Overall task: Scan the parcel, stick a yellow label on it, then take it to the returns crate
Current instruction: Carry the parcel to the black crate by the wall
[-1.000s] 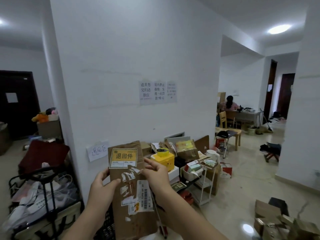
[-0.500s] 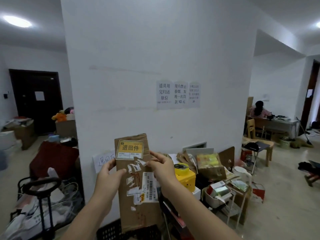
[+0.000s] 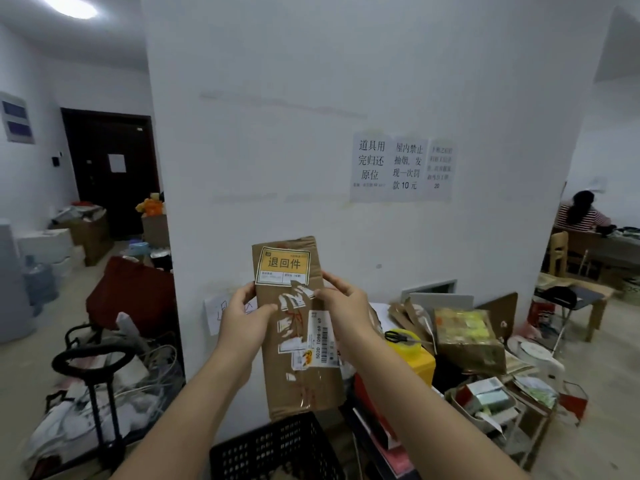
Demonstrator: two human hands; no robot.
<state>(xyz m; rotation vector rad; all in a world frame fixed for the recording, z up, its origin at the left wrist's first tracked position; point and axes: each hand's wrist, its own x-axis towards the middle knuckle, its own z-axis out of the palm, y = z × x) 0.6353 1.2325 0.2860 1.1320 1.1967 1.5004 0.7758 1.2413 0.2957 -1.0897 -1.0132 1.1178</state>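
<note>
Parcel: we find the brown cardboard parcel held upright in front of the white wall, directly above the black crate.
Yellow label: a yellow label is stuck on the parcel's upper face; a barcode sticker sits lower on its right side, amid torn tape remnants.
Left grip: the left hand is closed on the parcel's left edge, thumb across the front.
Right grip: the right hand is closed on the right edge, thumb on the front and fingers behind.
Surroundings, left: we note a black trolley handle over a heap of white bags and cables, a dark red case behind it, and a dark door further back.
Surroundings, right: a yellow box with scissors on a tape roll, a wrapped carton and assorted small boxes crowd the area just beside the parcel.
Wall: three printed notices hang above the clutter.
Background: a person sits at a desk far right.
Obstructed: the parcel and arms hide the crate's far rim and a handwritten paper on the wall.
Unclear: we cannot read the label's small print; the crate's contents are not discernible.
</note>
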